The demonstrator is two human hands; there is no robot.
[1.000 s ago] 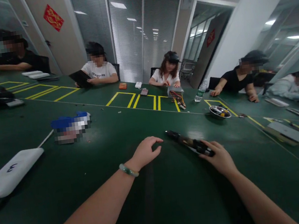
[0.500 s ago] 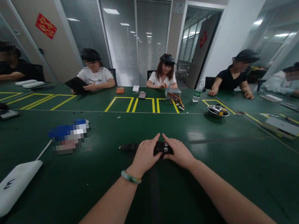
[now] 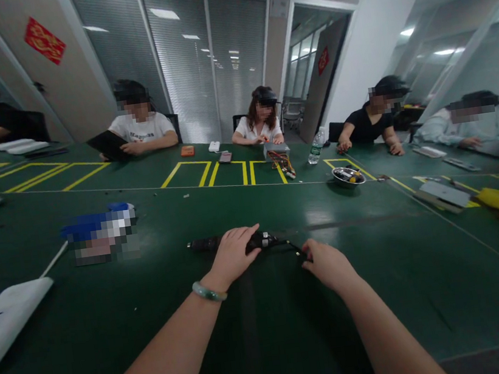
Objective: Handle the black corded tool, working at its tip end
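A black, rod-shaped tool (image 3: 202, 244) with a small metal tip at its left end lies across the green table (image 3: 166, 320). My left hand (image 3: 235, 251), with a green bangle at its wrist, is wrapped over the tool's middle. From the tool's right end, beside a white label, a thin black cord (image 3: 288, 243) runs right. My right hand (image 3: 326, 261) pinches this cord, its thumb and fingertips pressed together.
A white device (image 3: 10, 323) lies at the left, near a blurred blue and white item (image 3: 99, 231). Farther back stand a metal bowl (image 3: 348, 176) of small parts, a bottle (image 3: 316, 146) and a grey box with wires (image 3: 276, 150). Several people sit across the table.
My right hand has left the tool's right end and moved right and a little nearer, and now pinches the cord. My left hand stays on the tool. The view has shifted slightly.
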